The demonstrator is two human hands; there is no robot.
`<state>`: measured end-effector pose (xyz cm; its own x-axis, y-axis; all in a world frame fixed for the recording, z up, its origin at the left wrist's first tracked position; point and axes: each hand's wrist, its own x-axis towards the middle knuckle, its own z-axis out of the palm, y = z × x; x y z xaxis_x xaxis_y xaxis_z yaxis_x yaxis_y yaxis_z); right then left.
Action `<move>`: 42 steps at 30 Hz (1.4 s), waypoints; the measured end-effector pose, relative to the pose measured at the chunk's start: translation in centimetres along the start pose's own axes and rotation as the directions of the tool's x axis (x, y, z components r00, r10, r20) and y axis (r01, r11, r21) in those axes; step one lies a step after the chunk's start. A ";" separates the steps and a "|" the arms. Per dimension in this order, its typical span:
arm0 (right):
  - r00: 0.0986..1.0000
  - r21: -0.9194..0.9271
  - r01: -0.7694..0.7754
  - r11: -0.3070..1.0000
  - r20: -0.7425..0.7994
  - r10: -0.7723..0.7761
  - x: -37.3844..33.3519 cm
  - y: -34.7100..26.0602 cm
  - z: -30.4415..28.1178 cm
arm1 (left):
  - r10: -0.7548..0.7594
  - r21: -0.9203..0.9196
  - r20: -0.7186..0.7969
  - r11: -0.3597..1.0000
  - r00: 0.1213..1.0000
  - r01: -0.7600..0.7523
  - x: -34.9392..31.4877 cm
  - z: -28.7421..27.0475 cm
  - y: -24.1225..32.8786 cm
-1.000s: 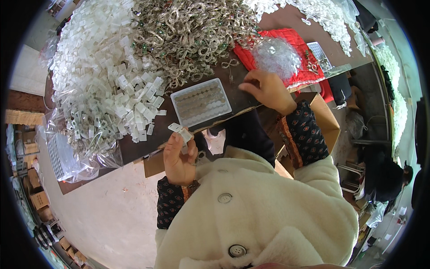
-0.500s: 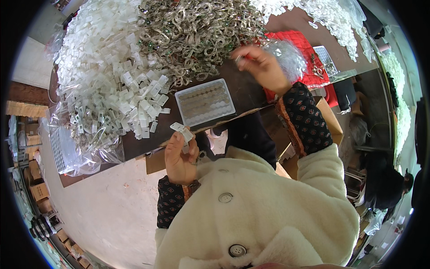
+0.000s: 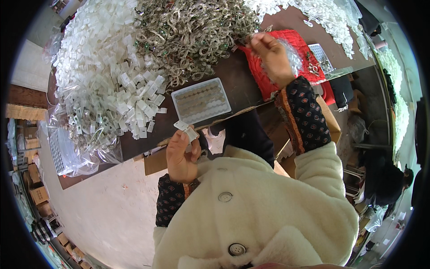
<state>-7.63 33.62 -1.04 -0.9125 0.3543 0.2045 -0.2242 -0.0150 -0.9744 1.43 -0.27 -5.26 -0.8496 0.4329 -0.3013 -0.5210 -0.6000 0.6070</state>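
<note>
Peering over the cream fleece coat [image 3: 268, 215], which hides the near table edge and the person's lap, I can't make out what the right hand [image 3: 271, 58] pinches; its fingers are closed narrowly at the edge of the tangled heap of metal rings [image 3: 192, 31], with a crinkled clear bag [image 3: 293, 56] behind it on a red quilted cloth [image 3: 273, 67]. The left hand [image 3: 181, 157], held off the table near the chest, grips a small white plastic clip [image 3: 187, 130] between thumb and fingers. Between both hands lies a shallow white tray [image 3: 201, 101], its pockets filled with rows of small beige discs. Glossy white plastic tags [image 3: 103, 76] spill from a clear bag [image 3: 85, 152] on the brown tabletop [image 3: 242, 85].
</note>
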 end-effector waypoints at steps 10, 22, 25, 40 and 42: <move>0.950 0.414 -0.189 0.890 0.306 0.060 -3.0 0.0 3.5 | -0.008 -0.007 0.037 1.000 0.999 0.008 -0.8 0.5 0.4; 0.973 -0.489 0.222 0.844 0.160 -0.164 -10.5 -3.7 5.8 | 0.112 0.148 0.167 0.979 0.979 -0.138 -1.0 1.6 1.0; 0.981 -0.307 0.134 0.942 -0.096 -0.171 -6.0 -1.3 2.7 | 0.106 0.197 0.108 0.972 0.988 -0.126 -1.1 1.7 0.7; 0.946 -0.822 0.323 0.469 0.280 -0.161 -0.5 4.8 0.6 | 0.003 0.239 0.024 0.971 1.000 -0.008 -0.7 2.1 0.3; 0.890 -0.795 0.455 0.402 0.394 -0.227 0.1 5.3 0.8 | -0.012 0.244 0.033 0.970 0.999 0.003 -0.6 2.2 0.0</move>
<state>-9.14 32.86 -6.10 -0.8965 -0.0498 0.4403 -0.2330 0.8982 -0.3728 2.06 0.93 -3.46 -0.8403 0.4617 -0.2842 -0.4882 -0.4164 0.7670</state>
